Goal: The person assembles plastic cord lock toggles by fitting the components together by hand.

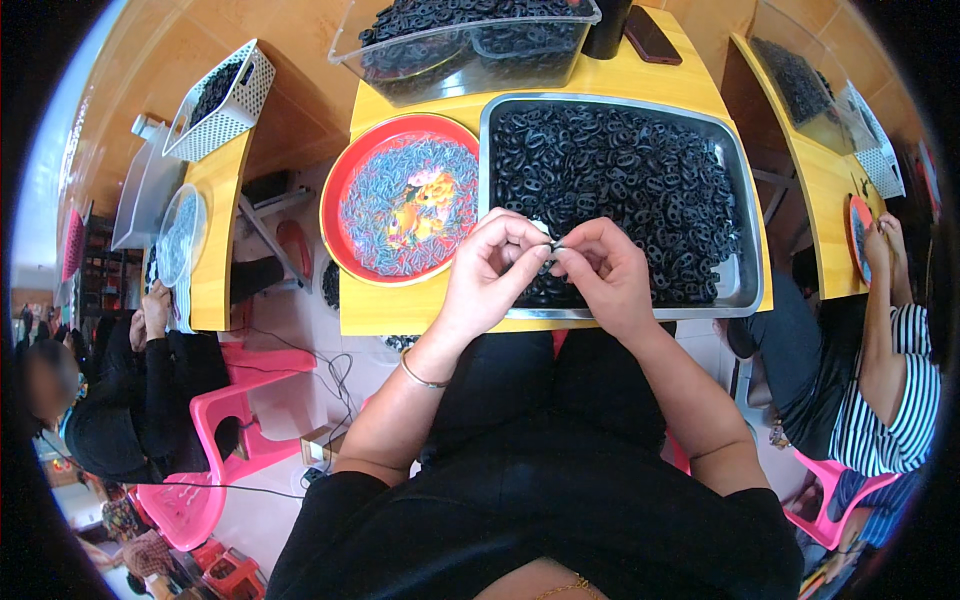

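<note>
Over the near left part of a metal tray (752,215), my two hands meet fingertip to fingertip. A small black piece (554,250) is pinched between them, mostly hidden by the fingers. My left hand (492,268) is closed with thumb and forefinger on it; my right hand (612,272) grips it from the other side. Many black plastic pieces with oval holes (620,165) fill the tray beneath. Left of it stands a round red tray (333,205) with a flower pattern, holding many thin grey-blue pin-like parts (375,205).
A see-through bin (430,85) of black pieces stands at the table's back, beside a dark cylinder (607,30) and a phone (652,37). People work at yellow tables on both sides. A pink chair (215,420) and cables (340,375) are at left.
</note>
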Motion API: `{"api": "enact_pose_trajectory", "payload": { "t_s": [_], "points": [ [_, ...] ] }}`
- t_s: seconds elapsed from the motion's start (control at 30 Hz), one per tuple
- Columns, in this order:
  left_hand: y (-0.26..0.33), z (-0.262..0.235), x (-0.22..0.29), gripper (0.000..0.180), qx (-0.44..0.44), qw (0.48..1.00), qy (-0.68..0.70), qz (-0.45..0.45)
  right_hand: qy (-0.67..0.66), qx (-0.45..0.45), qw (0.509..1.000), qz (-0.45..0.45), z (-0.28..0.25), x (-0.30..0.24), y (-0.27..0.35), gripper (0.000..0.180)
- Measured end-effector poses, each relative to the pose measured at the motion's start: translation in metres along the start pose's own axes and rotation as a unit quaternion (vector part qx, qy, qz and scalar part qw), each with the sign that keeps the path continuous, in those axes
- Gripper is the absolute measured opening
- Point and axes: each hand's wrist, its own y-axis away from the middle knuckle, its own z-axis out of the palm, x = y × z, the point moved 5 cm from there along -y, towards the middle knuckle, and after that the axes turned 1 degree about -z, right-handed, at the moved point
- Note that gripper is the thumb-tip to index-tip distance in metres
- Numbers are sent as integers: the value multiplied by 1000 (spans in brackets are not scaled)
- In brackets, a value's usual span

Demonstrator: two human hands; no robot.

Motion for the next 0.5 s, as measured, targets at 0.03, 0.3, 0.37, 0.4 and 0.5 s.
{"api": "enact_pose_trajectory", "payload": {
  "t_s": [0.03, 0.3, 0.37, 0.4, 0.5],
  "points": [
    [0, 1, 1, 11, 0, 1000, 0, -1, 0, 0, 1000, 1, -1, 3, 0, 11],
    [1, -4, -7, 9, 16, 991, 87, -102, 24, 4, 999, -26, -2, -4, 0, 17],
    [1, -4, -7, 11, 13, 991, 89, -95, 35, 12, 998, -49, -3, -1, -1, 14],
    [1, -4, -7, 13, 8, 992, 91, -89, 46, 20, 996, -72, -3, -1, -1, 12],
    [2, -6, -8, 15, 11, 992, 87, -93, 68, 17, 994, -79, -4, 0, 0, 11]
  ]
}}
